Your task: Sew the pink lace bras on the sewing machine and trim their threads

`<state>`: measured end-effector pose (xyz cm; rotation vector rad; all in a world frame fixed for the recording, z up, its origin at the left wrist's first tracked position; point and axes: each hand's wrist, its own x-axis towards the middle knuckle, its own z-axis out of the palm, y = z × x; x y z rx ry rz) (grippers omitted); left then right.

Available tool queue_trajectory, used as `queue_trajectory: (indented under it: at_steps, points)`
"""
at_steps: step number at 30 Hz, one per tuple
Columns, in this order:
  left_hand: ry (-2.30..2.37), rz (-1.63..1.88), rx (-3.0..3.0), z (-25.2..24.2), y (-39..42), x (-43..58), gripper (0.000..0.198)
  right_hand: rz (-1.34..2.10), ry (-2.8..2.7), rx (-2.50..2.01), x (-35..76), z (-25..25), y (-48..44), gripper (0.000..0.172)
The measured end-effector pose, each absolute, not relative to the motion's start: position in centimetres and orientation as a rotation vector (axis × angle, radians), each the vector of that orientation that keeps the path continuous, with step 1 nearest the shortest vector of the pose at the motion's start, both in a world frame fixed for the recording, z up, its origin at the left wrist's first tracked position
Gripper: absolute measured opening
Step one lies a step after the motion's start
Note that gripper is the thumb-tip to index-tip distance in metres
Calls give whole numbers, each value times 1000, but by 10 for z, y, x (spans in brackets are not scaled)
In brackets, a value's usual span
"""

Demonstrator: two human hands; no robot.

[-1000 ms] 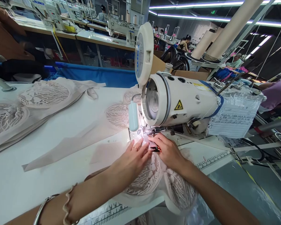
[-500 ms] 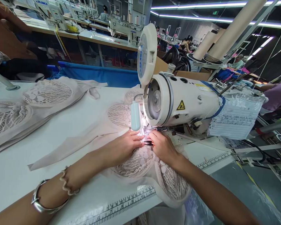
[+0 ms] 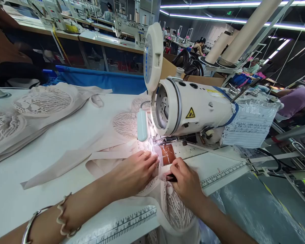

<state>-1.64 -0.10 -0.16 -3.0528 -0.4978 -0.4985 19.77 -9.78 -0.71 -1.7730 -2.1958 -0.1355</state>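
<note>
A pale beige lace bra (image 3: pixel 179 205) lies over the front of the sewing table, by the lit needle area of a white sewing machine (image 3: pixel 198 105). My left hand (image 3: pixel 139 169) is closed on the bra's edge just in front of the needle, fingertips pressed together on the cloth. To its right, my right hand (image 3: pixel 184 179) is closed around small dark thread snips (image 3: pixel 171 177), their blades pointing left. Its thumb and index finger also pinch the bra's edge. Most of the snips' body is hidden in the palm.
More lace bras (image 3: pixel 48 100) lie at the left of the white table (image 3: pixel 88 125). A ruler strip (image 3: pixel 132 223) runs along the front edge. A handwritten sheet (image 3: pixel 249 130) hangs on the machine, with thread cones (image 3: pixel 217 49) behind. Co-workers sit farther back.
Both hands have come toward me from the needle, drawing the bra along. The snips' blades have left the needle area, and the reddish-brown plate beside it now shows. The view has shifted slightly.
</note>
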Motion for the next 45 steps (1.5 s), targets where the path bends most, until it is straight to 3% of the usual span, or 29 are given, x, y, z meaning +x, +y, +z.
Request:
queue_trajectory:
  at_steps: [6, 9, 10, 13, 16, 27, 31, 39, 45]
  points:
    - [-423, -537, -3078, -5, 9, -16, 22, -356, -2298, -1510, 205, -14, -88, 27]
    - [-373, -662, -3100, -10, 11, -15, 27, -115, -2306, -1555, 215, -8, -73, 8]
    - [-362, -696, -3106, -11, 11, -14, 28, -6, -2322, -1610, 218, -4, -67, 12]
    - [-355, -720, -3123, -9, 10, -13, 28, 230, -2461, -1805, 222, 11, -52, 59]
    - [-359, -701, -3129, -5, 9, -12, 27, 279, -2620, -1903, 220, 25, -42, 78]
    - [-426, -664, -3037, -1, 13, -14, 29, 116, -2704, -1777, 217, 24, -25, 63]
    - [-481, -576, -3018, 0, 13, -15, 38, 94, -2695, -1695, 220, 22, -22, 56]
    - [-536, -460, -2997, 0, 14, -20, 50, 100, -2673, -1584, 224, 24, -18, 59]
    - [-592, -461, -2974, 0, 14, -20, 55, -80, -2744, -1449, 228, 19, -14, 51]
